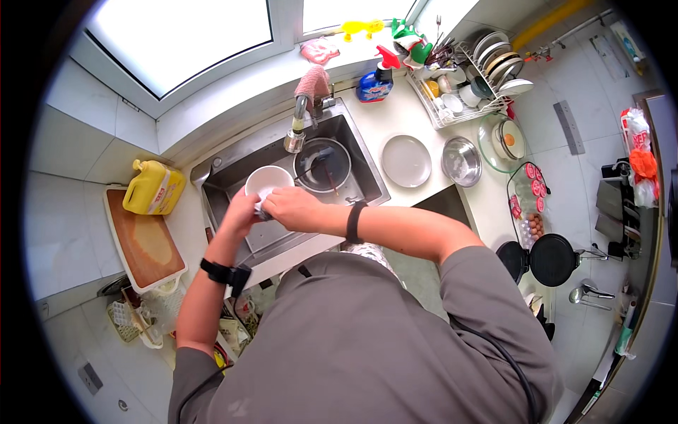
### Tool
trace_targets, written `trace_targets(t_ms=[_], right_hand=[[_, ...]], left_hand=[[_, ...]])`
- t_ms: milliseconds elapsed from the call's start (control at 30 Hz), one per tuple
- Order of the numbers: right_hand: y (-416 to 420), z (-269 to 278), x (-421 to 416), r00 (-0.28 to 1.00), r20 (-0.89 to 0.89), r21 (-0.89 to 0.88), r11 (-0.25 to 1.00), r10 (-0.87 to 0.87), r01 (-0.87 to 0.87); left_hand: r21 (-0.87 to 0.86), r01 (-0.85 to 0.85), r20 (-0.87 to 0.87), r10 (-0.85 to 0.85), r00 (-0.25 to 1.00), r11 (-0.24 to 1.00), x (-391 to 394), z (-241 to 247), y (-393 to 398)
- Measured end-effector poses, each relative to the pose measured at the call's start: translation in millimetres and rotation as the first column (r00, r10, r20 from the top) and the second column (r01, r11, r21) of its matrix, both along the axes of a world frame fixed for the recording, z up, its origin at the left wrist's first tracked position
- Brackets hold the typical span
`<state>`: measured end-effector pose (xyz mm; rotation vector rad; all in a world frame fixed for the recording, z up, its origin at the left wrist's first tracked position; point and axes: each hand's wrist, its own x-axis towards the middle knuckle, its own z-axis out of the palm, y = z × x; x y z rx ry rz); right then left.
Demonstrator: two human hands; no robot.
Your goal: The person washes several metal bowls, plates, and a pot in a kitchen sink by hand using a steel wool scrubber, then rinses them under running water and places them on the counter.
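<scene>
A white bowl (269, 179) is held over the left half of the stainless steel sink (275, 239), its mouth tilted up. My left hand (241, 212) grips its near left side. At its near rim, my right hand (294, 208) is closed on a crumpled white and grey cloth (261, 212), mostly hidden by the fingers. Right of the bowl, a round dark pan (331, 153) sits in the sink with liquid and a thin brown stick in it. Above the sink hangs the faucet (295, 139), a pink cloth (312, 81) draped over it.
A grey plate (406, 160) and a metal bowl (461, 161) stand right of the sink. Behind them are a blue spray bottle (375, 85) and a loaded dish rack (442, 123). At left, a yellow jug (154, 188) stands by a brown cutting board (132, 238).
</scene>
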<state>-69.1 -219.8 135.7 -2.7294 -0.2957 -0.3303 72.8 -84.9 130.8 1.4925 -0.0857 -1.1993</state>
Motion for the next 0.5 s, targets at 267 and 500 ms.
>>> trace_targets(t_ms=[267, 500], right_hand=[[-25.4, -13.6, -5.4, 0.911, 0.079, -0.282, 0.886, 0.404, -0.369], [-2.1, -9.3, -7.5, 0.977, 0.022, -0.189, 0.96, 0.213, -0.205]], left_hand=[[0.12, 0.406, 0.036, -0.412, 0.91, 0.906, 25.3, 5.9, 13.0], [0.035, 0.133, 0.015, -0.133, 0.991, 0.991, -0.9, 4.2, 16.3]])
